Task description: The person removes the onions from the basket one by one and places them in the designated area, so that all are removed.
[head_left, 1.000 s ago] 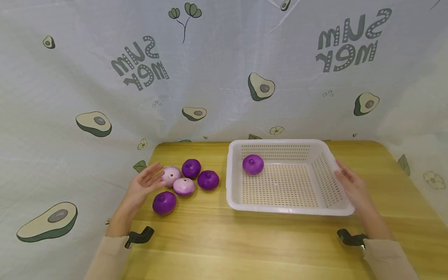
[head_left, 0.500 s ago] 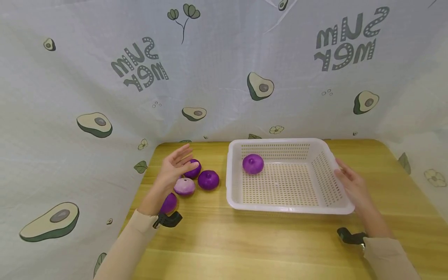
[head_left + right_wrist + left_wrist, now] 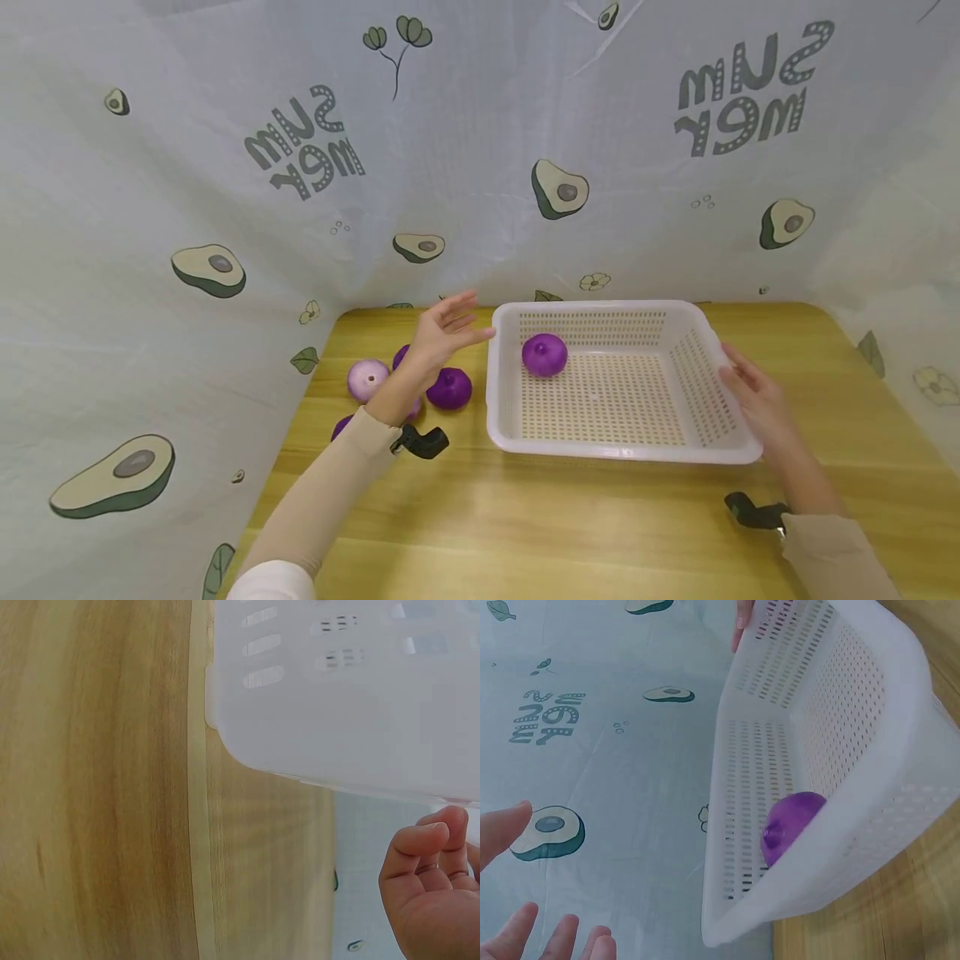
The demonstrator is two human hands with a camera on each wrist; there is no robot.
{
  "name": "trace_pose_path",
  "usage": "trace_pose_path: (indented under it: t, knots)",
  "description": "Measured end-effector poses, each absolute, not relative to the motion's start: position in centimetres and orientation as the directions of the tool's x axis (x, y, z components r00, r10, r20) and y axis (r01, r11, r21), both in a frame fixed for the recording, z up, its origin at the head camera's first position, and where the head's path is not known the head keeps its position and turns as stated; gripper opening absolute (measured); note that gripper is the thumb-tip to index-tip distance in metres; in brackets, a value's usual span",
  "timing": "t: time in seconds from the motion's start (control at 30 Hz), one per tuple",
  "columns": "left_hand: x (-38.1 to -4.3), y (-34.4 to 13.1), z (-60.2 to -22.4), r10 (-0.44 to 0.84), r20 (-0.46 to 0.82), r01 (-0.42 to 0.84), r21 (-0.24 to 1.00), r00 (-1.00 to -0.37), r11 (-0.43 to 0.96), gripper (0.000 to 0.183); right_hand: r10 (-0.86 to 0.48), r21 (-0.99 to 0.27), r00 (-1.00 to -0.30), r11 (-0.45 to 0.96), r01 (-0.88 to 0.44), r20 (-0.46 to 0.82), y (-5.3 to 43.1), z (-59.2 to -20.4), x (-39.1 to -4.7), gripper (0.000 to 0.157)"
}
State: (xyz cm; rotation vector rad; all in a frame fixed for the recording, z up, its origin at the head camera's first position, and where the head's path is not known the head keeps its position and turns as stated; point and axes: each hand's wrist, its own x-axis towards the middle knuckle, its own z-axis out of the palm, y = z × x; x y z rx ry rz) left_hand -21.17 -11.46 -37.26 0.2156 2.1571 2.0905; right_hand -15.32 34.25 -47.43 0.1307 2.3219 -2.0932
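A white perforated plastic basket (image 3: 622,450) stands on the wooden table, with one purple onion (image 3: 544,356) in its far left corner. My right hand (image 3: 761,400) grips the basket's right rim; in the right wrist view its fingers (image 3: 420,840) bend at the rim's edge. My left hand (image 3: 444,333) hovers at the left rim, holding nothing, its fingers spread and the thumb tip right by the rim. Below and left of it lie several more onions: a pale one (image 3: 367,381), a dark purple one (image 3: 450,389) and others partly hidden by my left hand and forearm.
Behind the wooden table (image 3: 585,525) hangs a pale curtain (image 3: 465,167) printed with avocados and lettering. Small black cameras (image 3: 424,442) sit on both wrists. The basket's raised walls border its perforated floor.
My left hand has moved right, from beside the onions on the left, over them to the basket's left rim. The right hand stays at the right rim, and the basket has hardly moved.
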Motion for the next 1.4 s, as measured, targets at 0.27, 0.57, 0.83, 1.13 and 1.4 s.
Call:
trace_pose_path:
  t: [0.27,0.57,0.83,1.13,1.4]
  knots:
    - [-22.3,-7.2,-38.3,0.203,-0.028,-0.015,0.998,-0.979,0.065,0.068,0.070,-0.989,-0.995,0.132,0.073,-0.065,34.4,-47.8,-15.1,0.059]
    - [-23.5,-2.9,-40.6,0.163,-0.079,-0.071,0.996,-0.984,0.053,0.069,0.062,-0.986,-0.995,0.146,0.085,-0.077,34.2,-47.6,-15.1,0.062]
    - [-24.4,-0.7,-41.8,0.101,-0.074,-0.063,0.992,-0.992,0.111,0.064,0.051,-0.996,-0.997,0.050,0.067,-0.065,34.3,-47.7,-15.0,0.060]
    - [-25.2,0.8,-43.2,0.089,-0.130,-0.106,0.966,-0.988,0.236,0.068,0.071,-0.993,-0.995,0.095,0.074,-0.067,34.0,-47.3,-15.1,0.060]
    - [-25.7,1.0,-43.9,0.034,-0.170,-0.153,0.945,-0.985,0.288,0.068,0.070,-0.990,-0.995,0.121,0.074,-0.065,34.0,-47.2,-15.2,0.059]
